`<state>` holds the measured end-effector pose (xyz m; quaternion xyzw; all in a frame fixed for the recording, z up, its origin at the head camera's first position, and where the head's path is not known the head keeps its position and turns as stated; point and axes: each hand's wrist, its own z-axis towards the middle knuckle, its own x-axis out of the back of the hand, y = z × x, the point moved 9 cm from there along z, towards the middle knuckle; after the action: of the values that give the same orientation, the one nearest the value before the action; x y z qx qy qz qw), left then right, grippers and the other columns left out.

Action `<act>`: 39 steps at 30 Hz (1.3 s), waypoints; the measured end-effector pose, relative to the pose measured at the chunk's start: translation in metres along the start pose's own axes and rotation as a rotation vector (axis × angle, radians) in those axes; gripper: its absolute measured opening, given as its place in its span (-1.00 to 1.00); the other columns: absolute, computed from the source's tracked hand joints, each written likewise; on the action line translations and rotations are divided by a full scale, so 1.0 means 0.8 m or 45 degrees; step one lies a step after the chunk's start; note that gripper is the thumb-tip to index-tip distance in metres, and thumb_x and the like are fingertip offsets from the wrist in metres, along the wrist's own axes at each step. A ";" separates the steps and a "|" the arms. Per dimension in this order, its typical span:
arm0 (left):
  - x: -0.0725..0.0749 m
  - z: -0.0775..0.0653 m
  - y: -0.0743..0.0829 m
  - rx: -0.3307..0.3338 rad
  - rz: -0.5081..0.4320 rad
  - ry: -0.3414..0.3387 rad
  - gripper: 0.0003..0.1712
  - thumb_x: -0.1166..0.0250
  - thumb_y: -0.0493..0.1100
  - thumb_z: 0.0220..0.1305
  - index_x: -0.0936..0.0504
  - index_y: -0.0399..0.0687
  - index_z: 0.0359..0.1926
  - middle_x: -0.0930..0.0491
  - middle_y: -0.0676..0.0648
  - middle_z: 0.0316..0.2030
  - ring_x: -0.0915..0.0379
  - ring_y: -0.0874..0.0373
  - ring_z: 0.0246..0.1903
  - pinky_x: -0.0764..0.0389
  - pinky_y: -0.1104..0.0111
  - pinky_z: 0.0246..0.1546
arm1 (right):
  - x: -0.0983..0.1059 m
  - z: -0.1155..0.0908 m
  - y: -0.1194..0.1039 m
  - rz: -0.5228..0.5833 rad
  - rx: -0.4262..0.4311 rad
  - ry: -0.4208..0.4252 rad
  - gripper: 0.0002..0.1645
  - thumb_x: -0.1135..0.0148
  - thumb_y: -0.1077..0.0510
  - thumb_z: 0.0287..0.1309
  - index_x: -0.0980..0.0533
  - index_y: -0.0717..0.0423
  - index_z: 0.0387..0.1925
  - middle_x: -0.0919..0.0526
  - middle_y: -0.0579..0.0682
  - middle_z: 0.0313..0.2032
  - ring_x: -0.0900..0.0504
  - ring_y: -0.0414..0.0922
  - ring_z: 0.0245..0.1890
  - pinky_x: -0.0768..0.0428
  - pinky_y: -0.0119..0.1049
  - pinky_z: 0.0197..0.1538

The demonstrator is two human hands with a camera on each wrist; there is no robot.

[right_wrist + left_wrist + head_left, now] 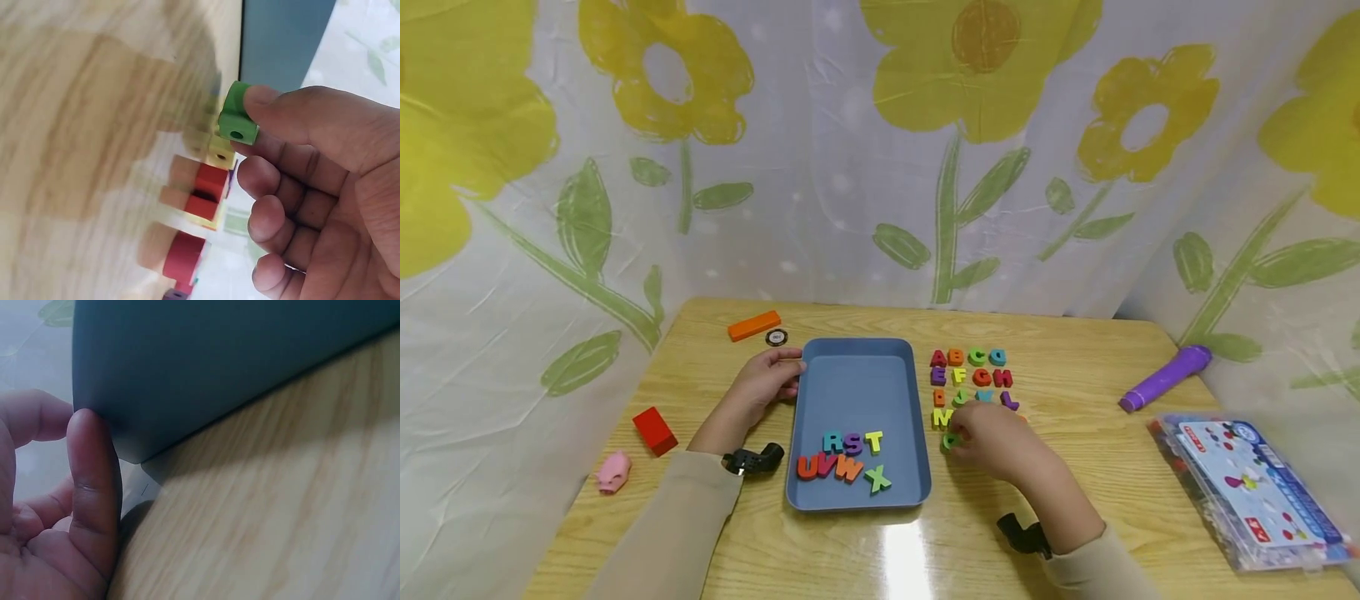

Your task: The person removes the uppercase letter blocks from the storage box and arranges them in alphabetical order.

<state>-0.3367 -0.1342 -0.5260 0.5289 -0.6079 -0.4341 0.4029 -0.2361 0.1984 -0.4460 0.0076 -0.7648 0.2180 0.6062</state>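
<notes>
A blue-grey tray (857,375) lies mid-table and holds foam letters R, S, T, U, V, W, X (848,458) at its near end. My left hand (766,381) rests against the tray's left rim near the far corner. In the left wrist view a straight finger (94,487) presses on the tray's outer wall (206,362). To the right of the tray, coloured letters (972,377) lie in rows on the table. At the near end of those rows my right hand (992,442) pinches a green letter (950,442) (237,119) between thumb and forefinger.
An orange block (753,326) and a round token (777,337) lie beyond the tray. A red block (654,430) and a pink pig (613,472) sit at the left. A purple toy (1165,377) and a clear plastic box (1247,492) are on the right. Flowered curtains hang behind.
</notes>
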 end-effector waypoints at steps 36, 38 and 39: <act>0.003 0.002 0.000 -0.006 0.013 0.007 -0.38 -0.30 -0.18 0.56 -0.44 -0.30 0.51 -0.65 0.04 -0.26 -0.52 0.30 -0.48 -0.67 0.50 -0.39 | 0.062 0.063 -0.178 -0.184 0.434 0.023 -0.70 -0.50 -0.02 0.42 -0.73 -0.04 0.08 -0.73 -0.12 -0.10 -0.64 -0.18 -0.19 -0.68 -0.23 -0.08; 0.002 0.002 -0.001 -0.004 0.003 0.006 -0.39 -0.30 -0.18 0.55 -0.44 -0.31 0.50 -0.67 0.06 -0.28 -0.52 0.31 -0.51 -0.66 0.51 -0.41 | 0.044 0.076 -0.198 -0.248 0.468 -0.044 -0.70 -0.49 -0.03 0.43 -0.74 -0.05 0.10 -0.75 -0.10 -0.03 -0.69 -0.16 -0.14 -0.71 -0.21 -0.02; 0.002 0.003 -0.001 -0.004 -0.001 0.006 -0.39 -0.31 -0.18 0.55 -0.45 -0.31 0.50 -0.68 0.06 -0.29 -0.51 0.32 -0.51 -0.66 0.51 -0.41 | 0.034 0.082 -0.205 -0.275 0.483 -0.075 -0.69 -0.49 -0.03 0.43 -0.75 -0.06 0.10 -0.75 -0.09 0.00 -0.70 -0.15 -0.11 -0.72 -0.20 0.01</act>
<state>-0.3386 -0.1359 -0.5275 0.5296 -0.6061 -0.4340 0.4048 -0.2588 0.0345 -0.3784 0.2098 -0.7223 0.2915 0.5911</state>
